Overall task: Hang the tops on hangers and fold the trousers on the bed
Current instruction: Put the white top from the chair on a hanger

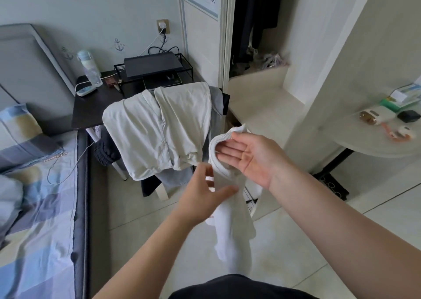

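While the white garment (pixel 234 225) is hanging below centre frame, its long axis is running nearly vertically, from the ribbed opening (pixel 222 139) at mid-frame down toward the lower edge. The right-hand grip (pixel 246 155) is lying palm-up with its fingers (pixel 227 149) straight, slipped inside that ribbed opening and carrying it; nothing is being clamped on that side. The left-hand grip (pixel 202 196) is sitting lower and to the left, against the cloth just beneath the ribbed band, with its thumb (pixel 227 190) lying across the fabric. Blur is preventing any finding on whether it is pinching.

The garment is therefore lying between both grips, its bulk trailing down and away from them, well apart from the bed (pixel 41 207) at the left of frame.

Judgement: the right-hand grip is the nearer to the opening, and the next move is depending on whether that opening is a neckline or a waistband, which is not resolvable.

Cream tops (pixel 159 127) are lying draped over a chair just left of the hands. No hanger is showing. A dark wardrobe opening (pixel 255 25) is standing at upper centre.
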### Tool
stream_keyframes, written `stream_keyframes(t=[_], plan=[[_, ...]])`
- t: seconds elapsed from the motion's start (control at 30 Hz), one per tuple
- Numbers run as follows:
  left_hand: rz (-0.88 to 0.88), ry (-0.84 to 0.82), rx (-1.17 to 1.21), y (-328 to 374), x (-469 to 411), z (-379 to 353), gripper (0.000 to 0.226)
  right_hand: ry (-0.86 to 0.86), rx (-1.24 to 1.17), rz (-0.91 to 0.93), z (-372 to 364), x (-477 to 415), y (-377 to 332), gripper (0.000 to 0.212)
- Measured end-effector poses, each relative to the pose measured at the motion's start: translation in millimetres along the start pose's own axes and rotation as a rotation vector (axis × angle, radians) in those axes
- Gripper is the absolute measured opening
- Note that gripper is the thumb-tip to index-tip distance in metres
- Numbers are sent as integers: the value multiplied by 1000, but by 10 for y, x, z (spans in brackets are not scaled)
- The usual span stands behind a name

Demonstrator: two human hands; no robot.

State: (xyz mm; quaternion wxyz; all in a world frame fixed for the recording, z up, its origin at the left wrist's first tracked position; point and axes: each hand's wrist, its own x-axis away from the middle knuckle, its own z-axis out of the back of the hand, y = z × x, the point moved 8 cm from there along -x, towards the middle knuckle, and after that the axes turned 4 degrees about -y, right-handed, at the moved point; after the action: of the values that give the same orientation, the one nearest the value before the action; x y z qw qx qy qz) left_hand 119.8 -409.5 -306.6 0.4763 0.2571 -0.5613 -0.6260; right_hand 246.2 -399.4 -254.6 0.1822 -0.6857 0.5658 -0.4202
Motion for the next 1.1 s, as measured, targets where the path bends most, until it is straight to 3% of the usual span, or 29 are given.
stream_keyframes(t=[0.1,0.17,0.3,0.37,0.4,0.53,0.6,0.7,0.8,0.9,0.93,1.03,1.1], plan=[[9,212,-17,76,-137,-1,41,10,-38,25,-58,14,-5,28],[-19,313,-51,125,-235,60,27,17,-35,54,-48,29,-54,25],[-59,440,-177,150,-345,287,15,80,-42,139,158,75,-255,25],[-105,480,-213,174,-376,429,20,159,39,181,317,116,-335,13],[-145,479,-201,217,-396,477,24,235,132,215,428,141,-379,8],[-366,288,-281,597,-537,423,22,584,794,571,815,322,-723,33],[-438,206,-334,775,-622,413,18,672,1055,672,882,349,-814,27],[-506,161,-422,1040,-774,490,8,460,1016,703,862,171,-959,29],[-555,157,-511,1331,-955,598,15,219,1080,691,606,-35,-1127,36],[-571,172,-590,1586,-1215,805,11,43,1213,612,434,-282,-1285,23],[-563,173,-602,1665,-1321,895,12,7,1242,582,406,-352,-1369,17],[-545,207,-642,1881,-1632,1160,23,-8,1355,515,322,-548,-1677,54],[-539,237,-665,2041,-1872,1301,32,77,1440,487,267,-705,-1926,60]])
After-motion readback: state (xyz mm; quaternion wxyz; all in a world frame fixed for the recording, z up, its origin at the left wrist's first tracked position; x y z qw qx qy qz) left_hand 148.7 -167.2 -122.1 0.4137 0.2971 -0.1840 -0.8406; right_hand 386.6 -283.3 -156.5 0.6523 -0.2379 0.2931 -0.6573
